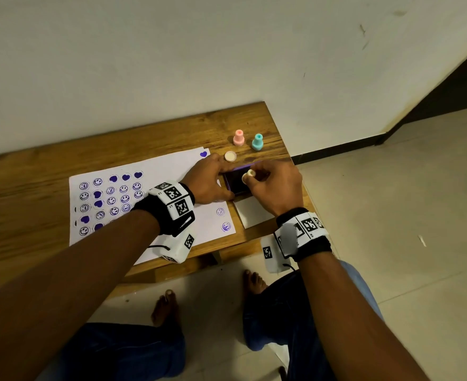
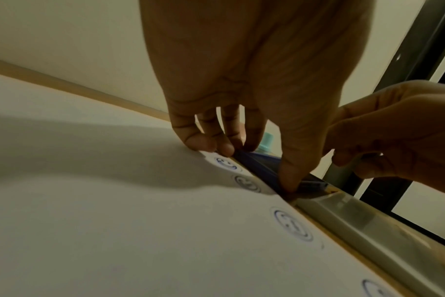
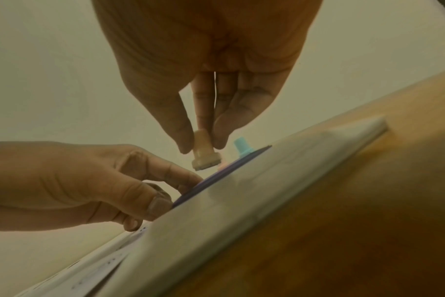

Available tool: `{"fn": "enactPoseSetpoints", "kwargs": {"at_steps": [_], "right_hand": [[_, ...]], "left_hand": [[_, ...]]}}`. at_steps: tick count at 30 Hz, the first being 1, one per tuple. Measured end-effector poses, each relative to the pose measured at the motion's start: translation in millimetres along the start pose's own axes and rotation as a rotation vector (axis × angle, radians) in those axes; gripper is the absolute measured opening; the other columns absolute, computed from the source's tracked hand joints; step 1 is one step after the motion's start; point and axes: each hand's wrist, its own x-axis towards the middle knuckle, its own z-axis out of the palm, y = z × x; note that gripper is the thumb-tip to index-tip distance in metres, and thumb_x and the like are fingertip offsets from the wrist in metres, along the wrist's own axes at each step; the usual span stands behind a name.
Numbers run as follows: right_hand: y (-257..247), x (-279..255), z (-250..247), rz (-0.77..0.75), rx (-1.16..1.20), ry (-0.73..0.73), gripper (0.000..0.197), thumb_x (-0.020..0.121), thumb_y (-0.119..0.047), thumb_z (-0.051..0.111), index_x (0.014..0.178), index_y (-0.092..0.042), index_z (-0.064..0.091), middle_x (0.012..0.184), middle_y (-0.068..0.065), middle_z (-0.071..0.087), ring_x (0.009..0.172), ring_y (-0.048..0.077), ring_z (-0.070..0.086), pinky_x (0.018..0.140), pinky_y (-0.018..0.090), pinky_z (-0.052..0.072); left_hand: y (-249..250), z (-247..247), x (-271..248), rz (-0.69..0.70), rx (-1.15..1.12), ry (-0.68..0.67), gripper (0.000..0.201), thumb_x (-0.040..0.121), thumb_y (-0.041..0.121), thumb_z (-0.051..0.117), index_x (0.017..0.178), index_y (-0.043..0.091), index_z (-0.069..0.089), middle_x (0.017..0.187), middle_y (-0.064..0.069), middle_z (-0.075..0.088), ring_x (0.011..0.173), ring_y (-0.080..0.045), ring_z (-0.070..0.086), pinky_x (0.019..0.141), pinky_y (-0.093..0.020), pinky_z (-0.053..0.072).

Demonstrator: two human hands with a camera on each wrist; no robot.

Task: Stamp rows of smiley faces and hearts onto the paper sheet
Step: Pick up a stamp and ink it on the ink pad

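The paper sheet lay flat on the wooden tabletop, its left part already carrying rows of purple smiley faces and hearts, with a few more prints near its right edge. Just beside that edge sat the dark ink pad, and in front of it a flat white piece, possibly the pad's lid.

Your left hand rested partly on the paper, its fingers and thumb curled down onto the pad's near rim, holding it in place. Your right hand pinched a cream-coloured stamp by its stem between thumb and fingers. In the right wrist view the stamp's face hung just above the ink surface, tilted slightly and apparently not touching.

Behind the pad stood a pink stamp and a teal stamp, both upright, and a small round cream cap lay near your left fingertips.

The likely step was inking the stamp. Several things could go wrong from here. If the tilted stamp met the pad on one edge, the face would probably ink unevenly and print a partial figure. Too hard a press could overload it and blur the fine lines. Your left hand sat over printed marks, so damp ink might smear under it. If your hold on the pad slipped, the pad could slide onto the sheet and stain it.
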Motion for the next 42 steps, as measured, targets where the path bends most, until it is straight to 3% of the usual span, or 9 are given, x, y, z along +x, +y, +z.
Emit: {"fn": "enactPoseSetpoints", "kwargs": {"at_steps": [6, 12, 15, 22, 27, 29, 34, 42], "right_hand": [[-6.6, -1.7, 1.4, 0.013, -0.038, 0.005, 0.020, 0.088, -0.026, 0.073, 0.104, -0.015, 0.078, 0.096, 0.003, 0.077, 0.089, 0.017, 0.070, 0.075, 0.028, 0.056], [-8.6, 0.9, 2.6, 0.060, -0.042, 0.001, 0.020, 0.088, -0.026, 0.074, 0.104, -0.016, 0.078, 0.097, 0.002, 0.077, 0.090, 0.016, 0.070, 0.078, 0.028, 0.057], [-8.9, 2.2, 5.0, 0.077, -0.078, -0.029, 0.017, 0.087, -0.027, 0.075, 0.099, -0.015, 0.078, 0.093, 0.002, 0.076, 0.088, 0.017, 0.069, 0.077, 0.031, 0.058], [-16.5, 9.5, 7.9, 0.088, -0.245, -0.067, 0.015, 0.086, -0.027, 0.072, 0.088, -0.014, 0.078, 0.085, 0.004, 0.074, 0.080, 0.018, 0.066, 0.070, 0.025, 0.050], [-24.2, 19.9, 6.0, 0.127, -0.350, -0.123, 0.015, 0.084, -0.024, 0.073, 0.080, -0.010, 0.074, 0.074, 0.002, 0.064, 0.071, 0.017, 0.059, 0.063, 0.024, 0.042], [-28.3, 24.3, 4.4, 0.125, -0.391, -0.143, 0.013, 0.083, -0.022, 0.073, 0.082, -0.009, 0.074, 0.076, 0.003, 0.061, 0.074, 0.019, 0.056, 0.066, 0.026, 0.044], [-33.2, 32.2, 1.8, 0.155, -0.389, -0.222, 0.015, 0.083, -0.022, 0.076, 0.089, -0.007, 0.076, 0.095, 0.009, 0.071, 0.091, 0.024, 0.066, 0.080, 0.033, 0.057], [-36.5, 19.3, 3.9, 0.245, -0.275, -0.192, 0.014, 0.083, -0.024, 0.079, 0.086, -0.010, 0.077, 0.090, 0.007, 0.072, 0.087, 0.021, 0.067, 0.072, 0.026, 0.049]], "left_hand": [[1.2, -2.4, 1.9, -0.026, -0.025, -0.018, 0.070, 0.067, 0.027, 0.085, 0.131, 0.020, 0.059, 0.119, -0.004, 0.051, 0.107, -0.020, 0.053, 0.093, -0.037, 0.050], [-2.1, 2.9, 2.2, -0.046, -0.048, -0.009, 0.075, 0.065, 0.026, 0.086, 0.133, 0.017, 0.056, 0.126, -0.003, 0.050, 0.116, -0.022, 0.052, 0.099, -0.040, 0.048], [-3.6, 4.2, 3.4, -0.044, -0.053, 0.000, 0.077, 0.063, 0.028, 0.087, 0.133, 0.017, 0.057, 0.124, -0.003, 0.050, 0.114, -0.021, 0.053, 0.098, -0.040, 0.048], [-2.6, 4.8, 7.1, -0.066, -0.062, 0.014, 0.069, 0.062, 0.024, 0.087, 0.124, 0.012, 0.061, 0.120, -0.004, 0.053, 0.106, -0.022, 0.056, 0.090, -0.039, 0.052], [-5.7, 6.5, 10.0, -0.070, -0.056, -0.005, 0.070, 0.060, 0.028, 0.087, 0.124, 0.016, 0.062, 0.115, -0.001, 0.051, 0.099, -0.021, 0.055, 0.084, -0.035, 0.052], [-7.4, 8.8, 10.4, -0.086, -0.075, 0.011, 0.073, 0.056, 0.029, 0.088, 0.123, 0.015, 0.060, 0.114, -0.001, 0.053, 0.099, -0.022, 0.057, 0.084, -0.036, 0.052], [-8.0, 7.7, 10.5, -0.103, -0.081, 0.023, 0.076, 0.055, 0.029, 0.088, 0.123, 0.014, 0.058, 0.113, -0.002, 0.056, 0.093, -0.019, 0.056, 0.080, -0.034, 0.052], [-0.8, 3.9, 3.6, -0.087, -0.029, 0.019, 0.065, 0.064, 0.028, 0.087, 0.122, 0.013, 0.063, 0.117, -0.006, 0.055, 0.103, -0.025, 0.057, 0.082, -0.031, 0.047]]}}
